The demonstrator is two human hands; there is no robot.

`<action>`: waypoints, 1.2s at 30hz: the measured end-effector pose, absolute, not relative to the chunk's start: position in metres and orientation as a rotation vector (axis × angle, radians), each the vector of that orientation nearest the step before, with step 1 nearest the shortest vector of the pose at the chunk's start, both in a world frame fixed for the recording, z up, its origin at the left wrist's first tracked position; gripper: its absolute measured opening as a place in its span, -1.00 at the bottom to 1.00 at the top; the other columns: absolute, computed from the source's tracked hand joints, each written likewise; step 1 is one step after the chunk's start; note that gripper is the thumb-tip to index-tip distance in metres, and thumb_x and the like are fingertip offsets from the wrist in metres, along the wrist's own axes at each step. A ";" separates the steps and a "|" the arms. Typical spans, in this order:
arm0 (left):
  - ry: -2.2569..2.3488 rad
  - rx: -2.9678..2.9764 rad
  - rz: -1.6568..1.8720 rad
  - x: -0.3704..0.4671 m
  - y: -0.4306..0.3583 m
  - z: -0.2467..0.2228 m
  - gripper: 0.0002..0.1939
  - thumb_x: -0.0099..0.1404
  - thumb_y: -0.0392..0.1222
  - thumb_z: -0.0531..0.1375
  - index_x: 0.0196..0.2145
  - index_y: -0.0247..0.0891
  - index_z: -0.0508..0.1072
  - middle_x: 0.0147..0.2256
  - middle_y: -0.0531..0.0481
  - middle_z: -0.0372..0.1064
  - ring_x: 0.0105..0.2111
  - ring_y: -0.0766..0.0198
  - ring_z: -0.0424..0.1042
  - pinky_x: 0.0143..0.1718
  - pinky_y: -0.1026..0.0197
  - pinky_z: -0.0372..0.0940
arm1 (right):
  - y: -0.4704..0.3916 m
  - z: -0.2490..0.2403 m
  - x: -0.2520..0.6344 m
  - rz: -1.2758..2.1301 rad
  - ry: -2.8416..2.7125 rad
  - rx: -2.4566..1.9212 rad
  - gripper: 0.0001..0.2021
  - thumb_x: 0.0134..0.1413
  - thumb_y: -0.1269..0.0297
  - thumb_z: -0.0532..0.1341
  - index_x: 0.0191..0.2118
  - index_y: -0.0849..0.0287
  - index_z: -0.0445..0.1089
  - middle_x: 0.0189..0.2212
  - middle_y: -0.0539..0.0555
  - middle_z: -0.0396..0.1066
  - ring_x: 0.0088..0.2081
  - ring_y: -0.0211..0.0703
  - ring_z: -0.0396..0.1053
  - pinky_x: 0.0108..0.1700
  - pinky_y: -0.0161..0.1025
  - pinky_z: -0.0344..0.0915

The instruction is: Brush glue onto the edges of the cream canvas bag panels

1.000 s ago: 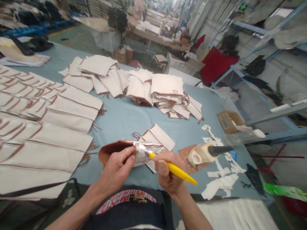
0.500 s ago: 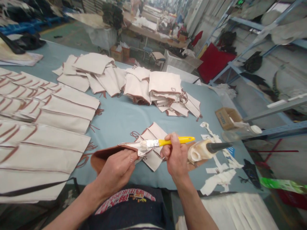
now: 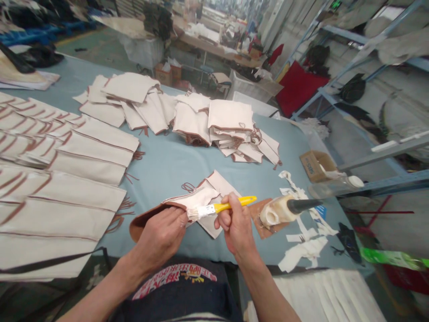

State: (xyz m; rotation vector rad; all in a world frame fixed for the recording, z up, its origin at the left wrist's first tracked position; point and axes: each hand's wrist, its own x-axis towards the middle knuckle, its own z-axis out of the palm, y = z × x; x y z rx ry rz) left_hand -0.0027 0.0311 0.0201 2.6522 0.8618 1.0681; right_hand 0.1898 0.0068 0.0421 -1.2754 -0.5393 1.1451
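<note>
While the left hand grips a brown-lined pouch above the near side of the blue-grey table, the right hand holds a yellow-handled brush, its bristles at the pouch's edge. Cream pouches lie heaped farther back; a stained container stands at right. Blue shelving and a cluttered workbench lie beyond.

My feed shows me a workshop: brown-edged fabric pieces lie in piles on a long blue-grey worktable, metal shelving holds loose materials, and beyond the green floor I see another cluttered worktable.
</note>
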 end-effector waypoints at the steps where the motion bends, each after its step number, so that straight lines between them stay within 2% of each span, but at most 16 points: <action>1: 0.849 2.657 1.064 -0.003 0.031 0.020 -0.67 0.43 -0.47 0.04 -0.03 -0.31 0.53 -0.23 -0.18 0.62 -0.22 0.10 0.61 -0.13 0.12 0.51 | 0.006 0.041 0.189 1.147 -0.530 -1.271 -0.55 0.11 -0.22 0.31 -0.39 0.11 0.35 -0.78 -0.30 -0.07 -0.73 -0.39 -0.12 -0.63 -0.39 0.23; 7: 0.818 2.672 1.040 -0.002 0.027 0.019 -0.72 0.43 -0.49 0.02 -0.21 -0.33 0.52 -0.28 -0.19 0.60 -0.26 0.12 0.60 -0.18 0.13 0.50 | 0.003 0.037 0.190 1.186 -0.506 -1.289 -0.51 0.03 -0.26 0.34 -0.40 0.11 0.34 -0.77 -0.30 -0.07 -0.73 -0.40 -0.13 -0.64 -0.38 0.25; 9: 0.814 2.686 1.045 -0.003 0.027 0.018 -0.72 0.43 -0.48 0.02 -0.20 -0.33 0.52 -0.29 -0.18 0.60 -0.25 0.11 0.60 -0.16 0.12 0.50 | 0.002 0.036 0.191 1.227 -0.504 -1.276 -0.51 0.01 -0.27 0.35 -0.40 0.11 0.35 -0.78 -0.31 -0.11 -0.73 -0.41 -0.16 -0.64 -0.38 0.24; 14: 0.762 2.684 1.000 -0.004 0.026 0.015 -0.69 0.41 -0.50 0.05 -0.05 -0.34 0.53 -0.14 -0.24 0.63 -0.10 0.06 0.60 -0.05 0.05 0.51 | 0.003 0.035 0.192 1.195 -0.460 -1.273 -0.51 -0.04 -0.25 0.38 -0.41 0.11 0.35 -0.77 -0.31 -0.07 -0.72 -0.42 -0.16 -0.63 -0.39 0.23; 18: 0.755 2.684 1.006 -0.003 0.026 0.014 -0.71 0.41 -0.49 0.06 -0.10 -0.34 0.54 -0.21 -0.21 0.63 -0.17 0.06 0.61 -0.10 0.03 0.52 | 0.001 0.034 0.194 1.280 -0.492 -1.267 -0.53 -0.03 -0.23 0.38 -0.41 0.11 0.35 -0.78 -0.31 -0.09 -0.72 -0.41 -0.17 -0.65 -0.38 0.21; 21: 0.767 2.674 1.035 -0.003 0.025 0.014 -0.72 0.41 -0.50 0.04 -0.12 -0.36 0.52 -0.18 -0.25 0.64 -0.14 0.05 0.62 -0.06 0.03 0.52 | -0.001 0.032 0.203 1.194 -0.473 -1.258 -0.55 0.02 -0.20 0.37 -0.39 0.10 0.35 -0.77 -0.30 -0.06 -0.72 -0.40 -0.14 -0.62 -0.37 0.24; 23: 0.785 2.635 1.055 -0.003 0.025 0.014 -0.74 0.41 -0.50 0.04 -0.13 -0.37 0.51 -0.16 -0.28 0.63 -0.12 0.05 0.62 -0.04 0.05 0.51 | -0.002 0.031 0.210 1.075 -0.488 -1.257 -0.57 0.11 -0.21 0.32 -0.34 0.10 0.36 -0.75 -0.29 -0.01 -0.71 -0.39 -0.09 -0.58 -0.36 0.27; 27: 0.766 2.470 1.017 -0.003 0.024 0.017 -0.76 0.41 -0.50 0.04 -0.16 -0.36 0.48 -0.12 -0.30 0.60 -0.08 0.10 0.60 0.00 0.14 0.49 | -0.005 0.026 0.227 0.903 -0.640 -1.307 -0.53 0.24 -0.26 0.21 -0.15 0.11 0.39 -0.74 -0.23 0.16 -0.70 -0.32 0.10 -0.62 -0.37 0.16; 29: 0.739 2.366 0.951 -0.003 0.024 0.020 -0.75 0.42 -0.50 0.03 -0.17 -0.34 0.48 -0.05 -0.31 0.57 -0.02 0.11 0.57 0.03 0.16 0.46 | -0.004 0.021 0.234 0.864 -0.759 -1.358 -0.53 0.28 -0.25 0.18 -0.08 0.11 0.38 -0.70 -0.18 0.29 -0.67 -0.28 0.19 -0.61 -0.36 0.17; 33: 0.662 2.159 0.843 0.000 0.024 0.027 -0.71 0.44 -0.48 -0.01 -0.23 -0.30 0.47 0.05 -0.31 0.51 0.14 0.08 0.47 0.16 0.11 0.36 | 0.008 0.004 0.244 0.799 -0.979 -1.482 -0.58 0.33 -0.18 0.15 -0.08 0.11 0.40 -0.50 -0.02 0.54 -0.52 -0.20 0.42 -0.39 -0.27 0.39; 36: 0.597 2.004 0.848 0.006 0.024 0.032 -0.70 0.45 -0.47 -0.04 -0.25 -0.29 0.45 0.04 -0.28 0.51 0.12 0.11 0.48 0.12 0.14 0.36 | 0.020 -0.007 0.244 0.795 -1.203 -1.558 -0.65 0.37 -0.09 0.13 -0.08 0.08 0.43 -0.33 0.06 0.62 -0.31 -0.10 0.53 -0.14 -0.15 0.44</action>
